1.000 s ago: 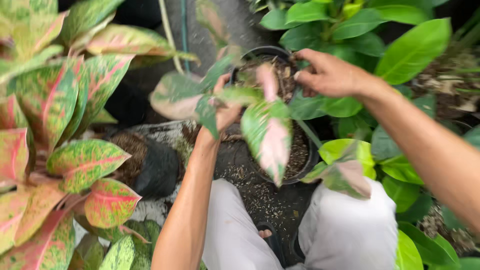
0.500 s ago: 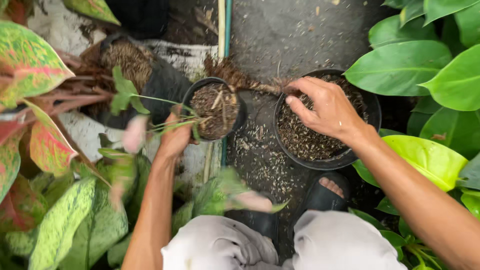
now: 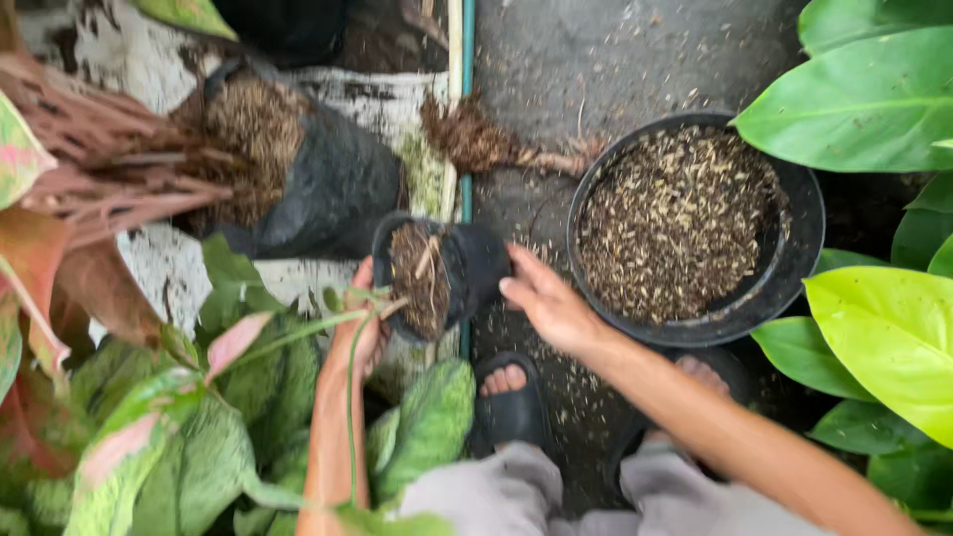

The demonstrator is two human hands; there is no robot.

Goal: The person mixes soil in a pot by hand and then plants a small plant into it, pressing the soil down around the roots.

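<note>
A small black pot (image 3: 467,268) filled with soil lies tipped toward the left, a green-and-pink leafed plant (image 3: 248,337) growing out of its mouth. My left hand (image 3: 359,333) grips the plant's stems right at the pot's soil. My right hand (image 3: 544,303) rests against the pot's base side, fingers curled around it. To the right stands a large black pot (image 3: 794,213) holding coarse brown potting mix.
A black grow bag (image 3: 328,189) with a pink-stemmed plant lies on its side at upper left. A loose root clump (image 3: 476,139) rests on the concrete. Big green leaves (image 3: 874,99) crowd the right edge. My sandalled feet (image 3: 511,397) are below the pots.
The small pot has gone from upright to tipped on its side. My right hand left the large pot and moved onto the small pot's base. The view shifted slightly.
</note>
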